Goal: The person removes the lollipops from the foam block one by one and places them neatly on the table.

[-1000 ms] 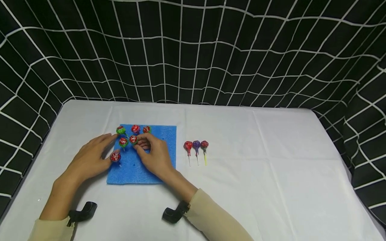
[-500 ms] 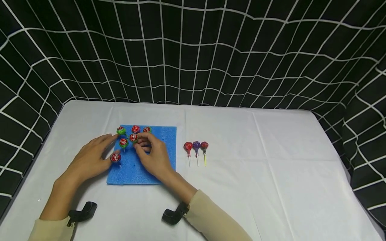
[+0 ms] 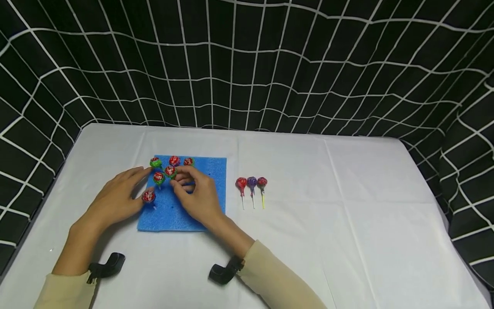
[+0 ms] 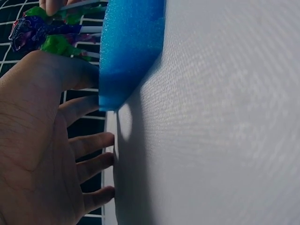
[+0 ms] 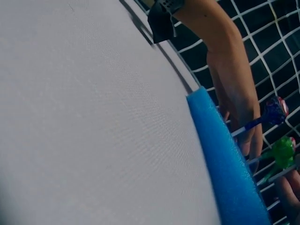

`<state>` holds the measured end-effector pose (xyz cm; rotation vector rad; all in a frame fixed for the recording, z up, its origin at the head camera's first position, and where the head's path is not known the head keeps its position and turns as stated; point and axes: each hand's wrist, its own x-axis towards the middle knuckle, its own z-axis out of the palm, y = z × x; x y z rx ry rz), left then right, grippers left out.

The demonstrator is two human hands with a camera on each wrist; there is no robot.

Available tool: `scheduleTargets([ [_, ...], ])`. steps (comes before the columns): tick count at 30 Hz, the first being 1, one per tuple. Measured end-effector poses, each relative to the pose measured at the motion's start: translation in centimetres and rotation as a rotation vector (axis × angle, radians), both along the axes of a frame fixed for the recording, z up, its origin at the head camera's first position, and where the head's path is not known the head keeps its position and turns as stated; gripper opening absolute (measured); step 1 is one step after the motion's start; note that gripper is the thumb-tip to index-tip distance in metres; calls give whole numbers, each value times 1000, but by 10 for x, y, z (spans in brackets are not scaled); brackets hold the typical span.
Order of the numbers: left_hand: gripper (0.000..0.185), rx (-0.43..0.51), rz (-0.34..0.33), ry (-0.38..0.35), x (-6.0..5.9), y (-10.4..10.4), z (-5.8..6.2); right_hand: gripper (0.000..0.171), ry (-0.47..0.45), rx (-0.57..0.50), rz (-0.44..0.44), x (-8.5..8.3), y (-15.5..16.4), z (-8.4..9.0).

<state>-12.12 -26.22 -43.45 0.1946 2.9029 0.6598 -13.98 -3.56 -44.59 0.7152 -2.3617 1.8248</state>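
Observation:
A blue foam block (image 3: pixel 181 216) lies on the table with several wrapped lollipops standing in it on their sticks. My right hand (image 3: pixel 200 197) pinches a lollipop (image 3: pixel 170 172) with a red and green wrapper between thumb and fingers, over the block's far left part. Around it stand a green one (image 3: pixel 155 162), a red one (image 3: pixel 174 160) and another green one (image 3: pixel 158 177). My left hand (image 3: pixel 115 201) rests at the block's left edge, fingers extended and spread, its thumb beside the nearest lollipop (image 3: pixel 148 196). In the left wrist view, that lollipop's wrapper (image 4: pixel 28 35) looks dark blue.
Right of the block, three lollipops lie side by side on the white cloth: a red one (image 3: pixel 241 183), a purple one (image 3: pixel 252 182) and a dark red one (image 3: pixel 262 182) with a yellow stick. Black curtain (image 3: pixel 254 64) with a white grid surrounds the table.
The lollipop in my right hand has shifted slightly toward the block's far side. My left hand stays in place at the block's edge. The head view has tilted a little.

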Motion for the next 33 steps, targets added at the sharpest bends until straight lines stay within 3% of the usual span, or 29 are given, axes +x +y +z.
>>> scheduleTargets([
  [8,70,2,9,-3,-3,1,0,27,35,16,34,5,7,6],
  [19,70,-10,13,-13,-1,0,-1,30,65,59,-32,6,31,15],
  [33,68,-10,13,-5,1,0,-1,26,-13,17,-97,6,62,14],
])
